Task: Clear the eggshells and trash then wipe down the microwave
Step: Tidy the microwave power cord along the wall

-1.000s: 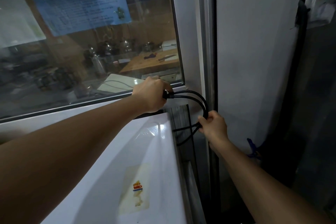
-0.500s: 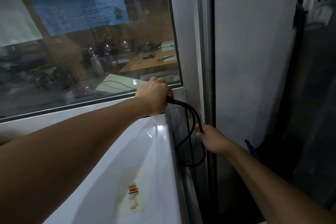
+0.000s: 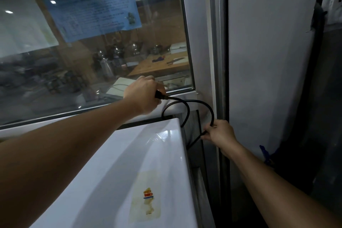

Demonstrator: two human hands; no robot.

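The glossy white microwave point(image 3: 140, 168) fills the lower middle of the view, its smooth top bearing a yellowed rectangular sticker point(image 3: 146, 198) with a small red-and-blue print. Above its back right corner a thin black rubbery power cord point(image 3: 187, 109) loops in two arcs. The left hand point(image 3: 143, 96) curls tight round the cord's thick plug end; the right hand point(image 3: 220, 134) pinches the cord lower down, beside the grey metal window frame point(image 3: 216, 61). Behind, a glass pane point(image 3: 92, 52) carries a pale blue paper notice point(image 3: 88, 7).
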